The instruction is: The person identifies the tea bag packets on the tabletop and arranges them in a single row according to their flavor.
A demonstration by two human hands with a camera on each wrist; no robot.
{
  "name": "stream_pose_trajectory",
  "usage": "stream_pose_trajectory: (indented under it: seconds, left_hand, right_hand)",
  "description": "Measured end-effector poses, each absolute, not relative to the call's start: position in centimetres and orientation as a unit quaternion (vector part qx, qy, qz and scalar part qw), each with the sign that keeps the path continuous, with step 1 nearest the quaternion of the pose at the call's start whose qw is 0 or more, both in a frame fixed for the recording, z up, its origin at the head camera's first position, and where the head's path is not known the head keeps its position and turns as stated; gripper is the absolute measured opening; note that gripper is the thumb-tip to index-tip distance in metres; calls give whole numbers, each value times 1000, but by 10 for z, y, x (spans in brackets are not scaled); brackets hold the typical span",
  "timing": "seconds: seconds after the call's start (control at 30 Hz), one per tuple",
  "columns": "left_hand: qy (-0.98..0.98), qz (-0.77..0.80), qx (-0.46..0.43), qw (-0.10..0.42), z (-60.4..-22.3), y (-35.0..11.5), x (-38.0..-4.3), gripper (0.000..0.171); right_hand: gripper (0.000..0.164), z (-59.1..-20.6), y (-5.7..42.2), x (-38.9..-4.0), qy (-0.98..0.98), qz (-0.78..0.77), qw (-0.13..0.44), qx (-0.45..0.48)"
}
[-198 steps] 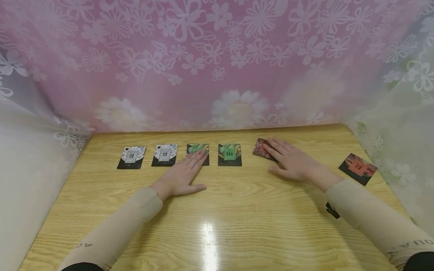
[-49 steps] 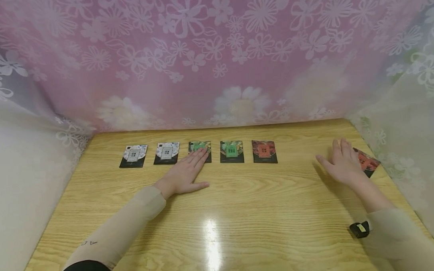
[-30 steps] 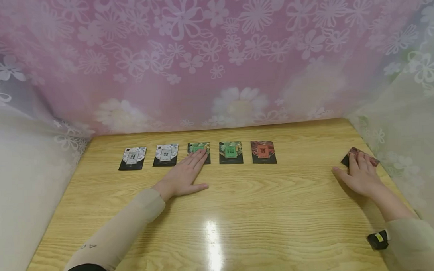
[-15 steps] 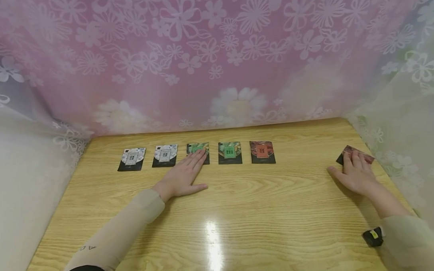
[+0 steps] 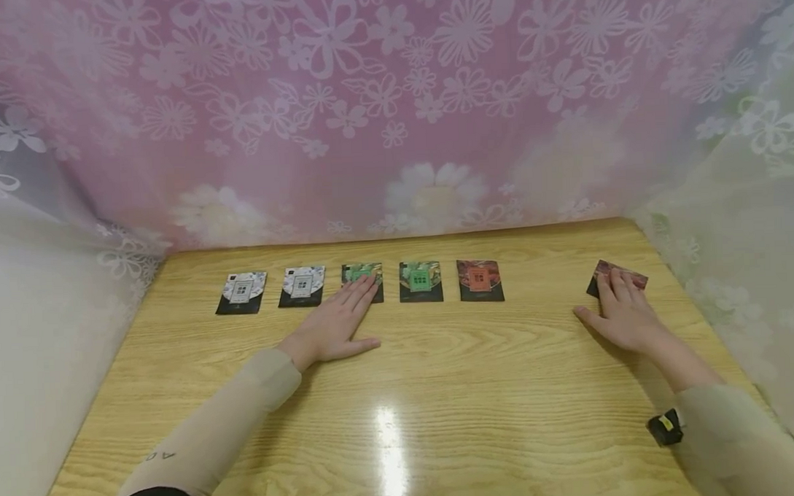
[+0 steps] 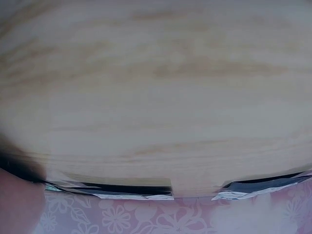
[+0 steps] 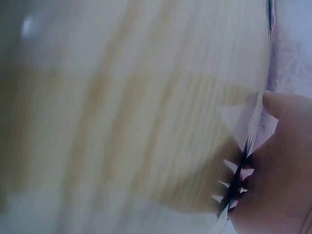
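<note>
Under the fingertips of my right hand (image 5: 625,317) lies a tilted red-and-black packet (image 5: 636,277), partly hidden by the fingers, at the right of the table. My left hand (image 5: 330,327) rests flat with spread thumb, its fingertips on a green-and-black packet (image 5: 352,270). Beside that stands a second green packet (image 5: 421,281), then an upright red packet (image 5: 480,280). To the left are two white-and-black packets, the outer packet (image 5: 241,293) and the inner packet (image 5: 302,286). In the right wrist view the right hand (image 7: 280,170) shows at the right edge.
The packets form a row near the far edge of the wooden table (image 5: 474,391). A pink flowered curtain (image 5: 393,131) hangs right behind it, with pale cloth at both sides. A small black device (image 5: 664,427) sits at the right wrist.
The right hand straightened one red packet into the row, moved right onto the other red packet, and has since slid it leftward. The left hand stayed on the green packet.
</note>
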State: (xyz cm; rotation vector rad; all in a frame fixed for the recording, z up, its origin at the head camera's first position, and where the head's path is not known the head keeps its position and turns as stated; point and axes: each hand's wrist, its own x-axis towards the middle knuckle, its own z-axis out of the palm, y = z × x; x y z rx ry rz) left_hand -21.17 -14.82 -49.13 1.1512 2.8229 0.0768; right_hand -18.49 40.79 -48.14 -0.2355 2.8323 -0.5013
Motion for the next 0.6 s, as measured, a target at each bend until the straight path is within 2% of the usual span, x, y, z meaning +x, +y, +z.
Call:
stream_pose_trajectory:
  seconds: [0.33,0.6]
  left_hand:
    - [925,25,378,45,-489,-147,-212,102]
    - [922,3,382,62,-480,-146,-213,103]
  right_hand:
    - [93,-459,367,-185,972,-157,127,-123]
    - [90,-464,353,-187,967,-156,114,-167]
